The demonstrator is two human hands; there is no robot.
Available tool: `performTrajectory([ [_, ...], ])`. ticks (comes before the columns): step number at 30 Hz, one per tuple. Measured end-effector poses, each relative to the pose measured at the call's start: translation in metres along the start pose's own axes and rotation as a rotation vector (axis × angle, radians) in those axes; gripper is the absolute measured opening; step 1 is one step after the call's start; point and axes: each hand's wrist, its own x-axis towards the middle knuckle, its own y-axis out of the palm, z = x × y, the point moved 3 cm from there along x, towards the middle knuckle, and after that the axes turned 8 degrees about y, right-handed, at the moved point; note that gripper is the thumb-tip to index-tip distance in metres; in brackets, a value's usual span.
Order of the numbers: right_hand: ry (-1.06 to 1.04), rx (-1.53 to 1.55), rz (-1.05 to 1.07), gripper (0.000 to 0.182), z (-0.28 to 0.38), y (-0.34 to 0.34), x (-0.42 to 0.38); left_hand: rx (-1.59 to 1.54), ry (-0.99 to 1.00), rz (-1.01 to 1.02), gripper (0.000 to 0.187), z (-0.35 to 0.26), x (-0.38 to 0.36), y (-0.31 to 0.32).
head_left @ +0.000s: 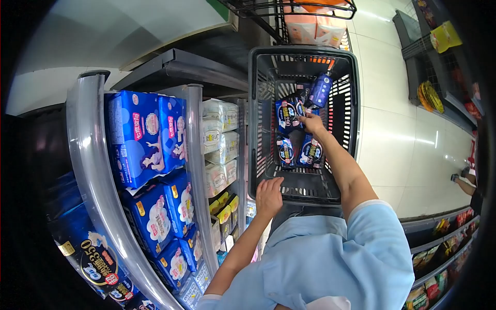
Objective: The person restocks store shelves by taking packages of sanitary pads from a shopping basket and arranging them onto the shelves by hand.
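Observation:
Inside the black shopping basket (pixel 294 190), my right hand (pixel 311 123) closes on the edge of a dark blue sanitary pad pack (pixel 287 114). A purple-blue cylindrical pack (pixel 320 90) leans just beyond my fingers. Nearer to me lie two more dark blue packs, a left one (pixel 285 152) and a right one (pixel 312 153), at the basket's near end. My left hand (pixel 269 196) rests at the near left corner of the basket, its fingers stretched out over the rim and holding no pack.
On my left, shelves with clear curved dividers (pixel 98 150) hold large blue packs (pixel 139 137), white packs (pixel 219 124) and black-and-yellow packs (pixel 223 212). Tiled floor (pixel 385 134) runs along the right. Pink-orange packs (pixel 315 28) sit beyond the basket. A person's foot (pixel 460 179) shows far right.

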Motion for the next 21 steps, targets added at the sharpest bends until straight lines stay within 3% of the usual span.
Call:
performTrajectory([
  [10, 0.039, 0.146, 0.057, 0.021, -0.027, -0.014, -0.023, 0.012, 0.024, -0.031, 0.039, -0.001, -0.001, -0.002],
  [18, -0.036, 0.359, 0.092, 0.019, -0.071, -0.012, -0.042, 0.01, 0.015, -0.016, 0.038, -0.002, 0.0, -0.002],
  [21, -0.032, 0.176, -0.148, 0.02, -0.103, -0.016, -0.029, 0.006, 0.009, -0.009, 0.038, -0.003, 0.0, -0.005],
])
